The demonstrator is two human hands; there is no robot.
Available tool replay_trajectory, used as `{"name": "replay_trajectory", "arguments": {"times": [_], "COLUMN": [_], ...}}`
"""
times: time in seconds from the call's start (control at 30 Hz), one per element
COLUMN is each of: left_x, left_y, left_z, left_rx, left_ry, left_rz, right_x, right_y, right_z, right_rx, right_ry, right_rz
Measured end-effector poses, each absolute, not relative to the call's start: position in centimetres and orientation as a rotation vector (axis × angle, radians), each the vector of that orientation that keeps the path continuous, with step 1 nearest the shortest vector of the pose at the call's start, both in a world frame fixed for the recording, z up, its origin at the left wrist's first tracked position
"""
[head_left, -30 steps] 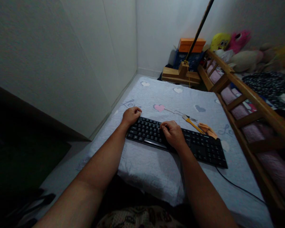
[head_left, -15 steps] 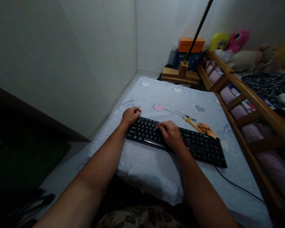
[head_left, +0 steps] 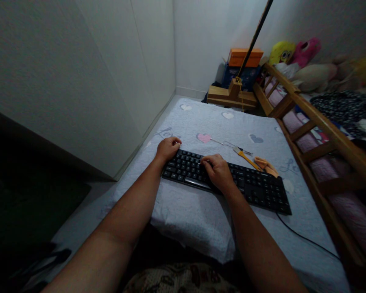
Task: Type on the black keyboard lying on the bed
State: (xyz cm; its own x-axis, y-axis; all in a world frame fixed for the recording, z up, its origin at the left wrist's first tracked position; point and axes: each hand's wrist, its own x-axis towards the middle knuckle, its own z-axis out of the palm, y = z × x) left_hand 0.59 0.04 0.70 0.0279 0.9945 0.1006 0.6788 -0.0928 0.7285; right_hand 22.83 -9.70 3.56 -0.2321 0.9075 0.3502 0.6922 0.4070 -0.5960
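Pale bedding (head_left: 232, 122) printed with hearts is covering the low mattress, and a white wall (head_left: 79, 81) is running along beyond the left grip (head_left: 168, 149). A black keyboard (head_left: 256, 185) is lying across the bedding under both grips. The left grip is sitting on its far left corner with the fingers curled together. The right grip (head_left: 217, 173) is pressing down on the keys in the middle, fingers bent; whether they are pinching anything cannot be told.

Just beyond the right grip, a thin metal tool (head_left: 228, 144), a yellow-handled tool (head_left: 247, 158) and an orange cloth (head_left: 266, 166) are lying near the keyboard's far edge, the cloth touching it. A cable (head_left: 305, 240) is trailing off behind the right grip. A wooden bed rail (head_left: 308, 110) is closing off that side.

Since the earlier frames the right grip is sitting slightly closer to the left grip along the keys; the left grip is staying on its corner.
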Motion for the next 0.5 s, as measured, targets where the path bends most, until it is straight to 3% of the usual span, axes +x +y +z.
{"name": "replay_trajectory", "arguments": {"times": [0.5], "left_x": [0.61], "left_y": [0.0], "left_z": [0.77], "left_rx": [1.824], "left_ry": [1.695], "left_rz": [0.853], "right_x": [22.76], "right_y": [-9.1], "right_z": [3.21], "right_rx": [-1.38], "right_ry": [-1.98], "right_rz": [0.357]}}
